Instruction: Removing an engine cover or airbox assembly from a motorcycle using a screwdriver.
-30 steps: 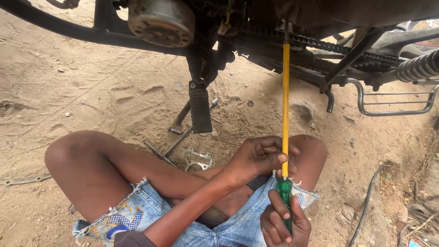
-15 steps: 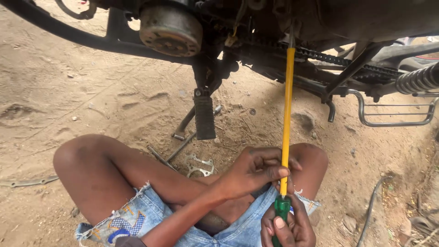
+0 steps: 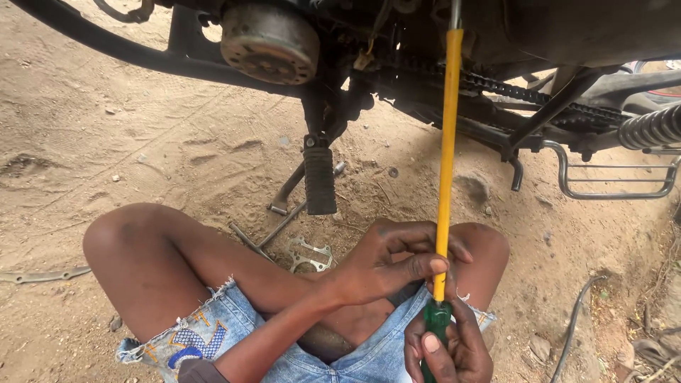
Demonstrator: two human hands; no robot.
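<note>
I sit on sandy ground under a motorcycle. A long screwdriver with a yellow shaft (image 3: 447, 142) and green handle stands nearly upright, its tip up in the dark underside of the motorcycle (image 3: 397, 42). My right hand (image 3: 448, 349) grips the green handle at the bottom. My left hand (image 3: 397, 259) reaches across my lap and pinches the lower part of the yellow shaft between fingers and thumb. The drive chain (image 3: 525, 91) runs just right of the shaft.
A round metal engine cover (image 3: 269, 41) hangs at top centre. A black footpeg (image 3: 319, 181) drops toward the ground. Metal rods and a flat gasket-like part (image 3: 309, 255) lie on the sand by my knees. A chrome footrest frame (image 3: 617, 181) and a spring (image 3: 649, 128) sit right.
The view has shifted, so the motorcycle parts sit lower and more to the right in the picture. Both hands keep their hold on the screwdriver, which stays upright.
</note>
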